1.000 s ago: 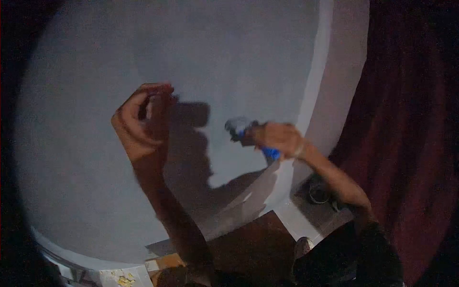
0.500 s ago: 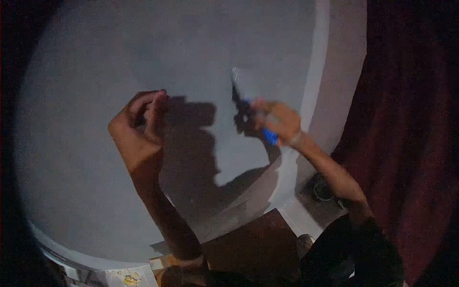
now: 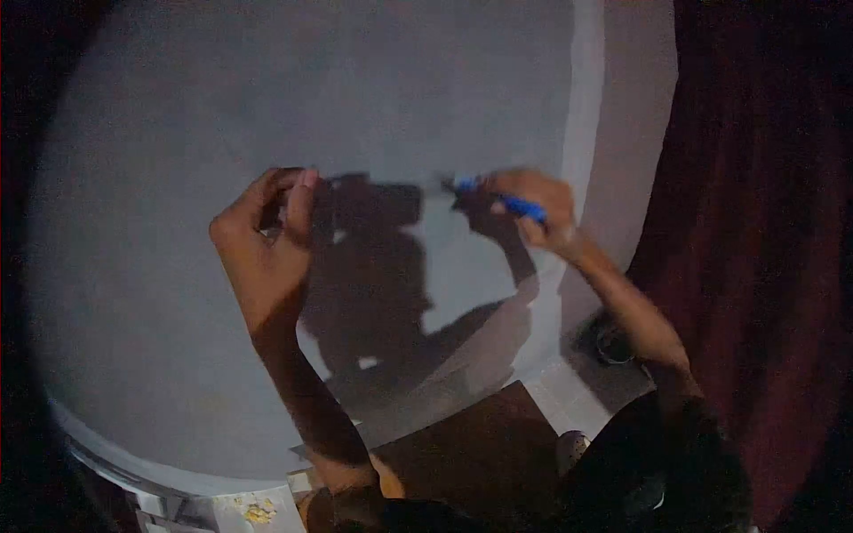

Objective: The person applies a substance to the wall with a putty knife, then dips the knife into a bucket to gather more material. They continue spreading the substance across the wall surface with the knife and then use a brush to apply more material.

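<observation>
My right hand (image 3: 542, 206) is closed round the blue handle (image 3: 524, 209) of a tool whose dark front end points left and is smeared by motion. To its left, my left hand (image 3: 274, 213) is raised over the grey surface, its fingers curled and the thumb pressed to the fingertips. Whatever may be between those fingertips is too small to make out. Shadows of the arms and head (image 3: 378, 275) fall on the grey surface (image 3: 222, 107) between the two hands.
A dark red curtain (image 3: 746, 266) hangs at the right. A brown panel (image 3: 471, 444) lies at the bottom centre. Near the right forearm is a dark round object (image 3: 613, 345). Yellow bits (image 3: 260, 511) lie at the lower left edge.
My right hand has moved slightly up and right, and the tool has turned from pointing steeply up to pointing mostly left. My left hand has shifted a little right.
</observation>
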`<state>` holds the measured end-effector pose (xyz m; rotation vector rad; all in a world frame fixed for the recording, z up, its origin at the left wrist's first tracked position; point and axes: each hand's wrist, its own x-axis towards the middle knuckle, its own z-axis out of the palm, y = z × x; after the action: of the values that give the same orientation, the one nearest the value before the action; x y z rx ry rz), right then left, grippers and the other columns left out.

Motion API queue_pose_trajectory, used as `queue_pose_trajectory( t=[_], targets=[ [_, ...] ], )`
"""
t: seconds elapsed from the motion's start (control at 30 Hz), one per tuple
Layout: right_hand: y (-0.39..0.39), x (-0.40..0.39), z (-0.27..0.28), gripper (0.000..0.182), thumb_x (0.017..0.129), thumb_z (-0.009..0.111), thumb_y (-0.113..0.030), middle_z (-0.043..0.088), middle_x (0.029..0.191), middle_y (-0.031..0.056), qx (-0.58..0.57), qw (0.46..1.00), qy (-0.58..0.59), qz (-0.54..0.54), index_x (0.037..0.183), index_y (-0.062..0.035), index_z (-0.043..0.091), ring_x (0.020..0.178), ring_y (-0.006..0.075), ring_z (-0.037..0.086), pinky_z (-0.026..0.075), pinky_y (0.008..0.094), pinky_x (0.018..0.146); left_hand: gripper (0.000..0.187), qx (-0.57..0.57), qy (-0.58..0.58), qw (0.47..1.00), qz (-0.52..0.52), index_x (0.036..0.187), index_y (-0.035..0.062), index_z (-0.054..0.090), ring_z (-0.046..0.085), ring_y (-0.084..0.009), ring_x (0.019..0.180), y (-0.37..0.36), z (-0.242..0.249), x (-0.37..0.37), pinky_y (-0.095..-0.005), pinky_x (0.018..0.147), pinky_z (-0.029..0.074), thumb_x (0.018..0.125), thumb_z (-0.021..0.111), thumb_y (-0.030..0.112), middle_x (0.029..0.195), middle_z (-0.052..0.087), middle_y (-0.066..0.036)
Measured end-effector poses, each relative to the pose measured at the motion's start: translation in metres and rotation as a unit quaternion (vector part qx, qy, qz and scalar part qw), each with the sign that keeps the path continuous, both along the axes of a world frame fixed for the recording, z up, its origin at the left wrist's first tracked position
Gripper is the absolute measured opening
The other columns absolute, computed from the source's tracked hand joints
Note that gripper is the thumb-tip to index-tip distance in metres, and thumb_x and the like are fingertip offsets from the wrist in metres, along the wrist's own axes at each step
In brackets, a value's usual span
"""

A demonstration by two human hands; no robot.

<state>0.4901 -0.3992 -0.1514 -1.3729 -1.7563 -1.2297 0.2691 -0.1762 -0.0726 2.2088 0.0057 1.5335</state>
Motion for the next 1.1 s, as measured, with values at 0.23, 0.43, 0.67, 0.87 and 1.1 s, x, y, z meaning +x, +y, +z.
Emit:
queue_pose_trajectory(
  t=[0.23,0.43,0.67,0.87,1.1],
  targets=[
    [-0.004,0.007,0.075,0.029,0.087,0.056,-0.029,0.064,0.102,0.0127,0.229,0.97,-0.075,-0.015,0.091,-0.0017,0.064,0.092,0.0292,0.063,0.053,0.0377,0.079,0.019,0.007,0.017,1.0,0.019,0.079,0.0024,0.068,0.052,-0.0086,0.055,0.004,0.021,0.004,-0.0248,0.053,0.042,0.085,0.061,0.019,0.063,0.062,-0.005],
    [0.009,0.018,-0.044,0.031,0.078,0.063,-0.018,0.055,0.119,0.0148,-0.012,0.978,-0.017,-0.206,0.107,-0.0085,0.06,0.109,0.0259,0.055,0.052,0.0391,0.077,0.02,0.045,0.032,0.998,0.029,0.078,0.0031,0.069,0.053,-0.0088,0.052,-0.014,0.003,0.03,-0.0241,0.054,0.043,0.085,0.062,0.02,0.062,0.062,-0.005],
    [0.001,-0.003,-0.144,0.034,0.072,0.066,-0.019,0.056,0.117,0.0126,-0.252,0.958,-0.129,-0.042,0.103,-0.009,0.061,0.102,0.0241,0.056,0.048,0.0402,0.087,0.02,0.075,0.041,0.995,0.05,0.08,0.0022,0.069,0.055,-0.0097,0.054,-0.024,-0.026,0.052,-0.0246,0.055,0.045,0.085,0.063,0.021,0.063,0.063,-0.006],
    [-0.002,0.043,-0.136,0.026,0.082,0.059,-0.025,0.06,0.111,0.0125,-0.169,0.975,0.139,-0.039,0.098,-0.0043,0.063,0.097,0.0217,0.06,0.049,0.0386,0.08,0.02,0.067,0.024,0.997,0.031,0.081,0.0021,0.069,0.058,-0.0107,0.058,-0.035,-0.048,0.06,-0.0246,0.057,0.046,0.085,0.063,0.02,0.065,0.064,-0.006],
    [0.007,0.052,-0.037,0.035,0.076,0.067,-0.023,0.066,0.092,0.0098,0.233,0.968,-0.042,0.086,0.103,-0.0023,0.06,0.079,0.0216,0.065,0.054,0.0302,0.061,0.016,0.112,0.055,0.991,0.053,0.084,0.001,0.068,0.056,-0.0104,0.059,-0.027,-0.056,0.053,-0.0245,0.054,0.045,0.087,0.061,0.015,0.071,0.064,-0.006]
  ],
)
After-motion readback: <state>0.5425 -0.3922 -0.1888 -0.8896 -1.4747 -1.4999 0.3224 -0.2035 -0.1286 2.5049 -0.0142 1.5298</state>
